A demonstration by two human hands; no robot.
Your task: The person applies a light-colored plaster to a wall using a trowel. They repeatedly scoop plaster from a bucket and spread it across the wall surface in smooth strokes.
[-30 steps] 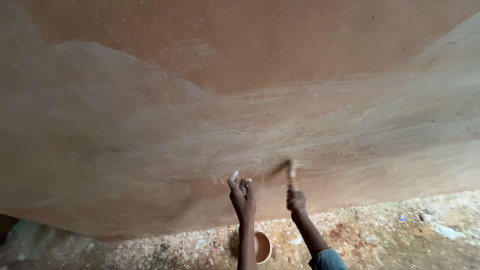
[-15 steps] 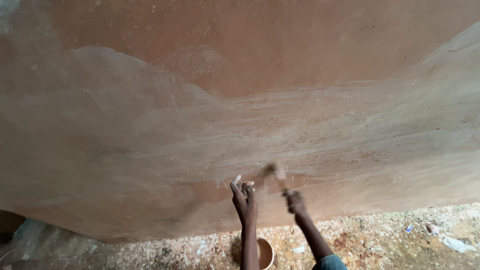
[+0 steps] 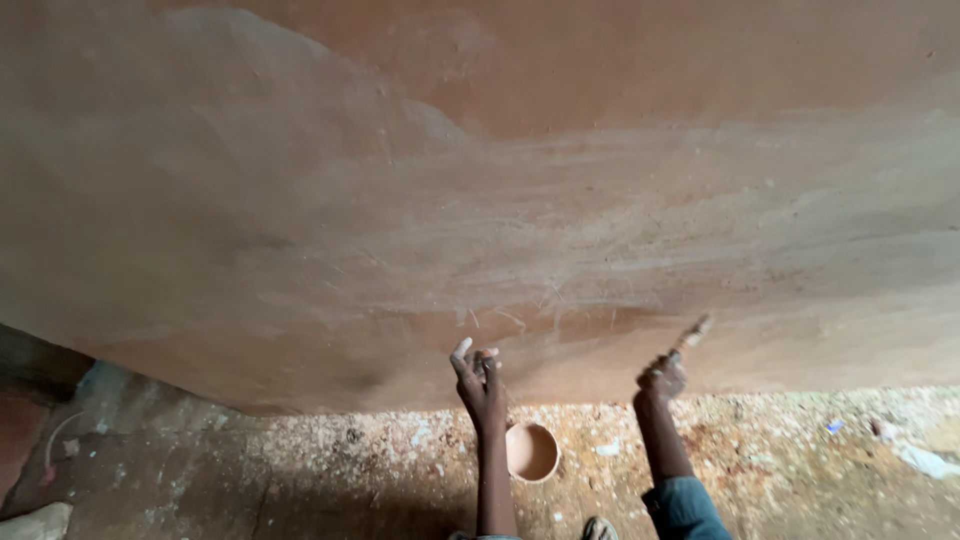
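Note:
A large reddish-brown plastered wall [image 3: 480,200] fills most of the head view. My right hand [image 3: 662,380] is closed around a small brush [image 3: 690,336], whose tip touches the wall low down. My left hand [image 3: 480,380] is raised near the wall, its fingers loosely curled around something small that I cannot make out. A small round bowl [image 3: 532,452] stands on the floor between my two forearms, just below the left hand.
The floor [image 3: 800,450] along the wall's foot is littered with pale chips and debris. A foot tip [image 3: 598,528] shows at the bottom edge. Dark ground and a pale object [image 3: 35,520] lie at the lower left.
My right hand with the brush has swung to the right along the wall and now points up and right. The left hand has stayed in about the same place. The view has shifted slightly.

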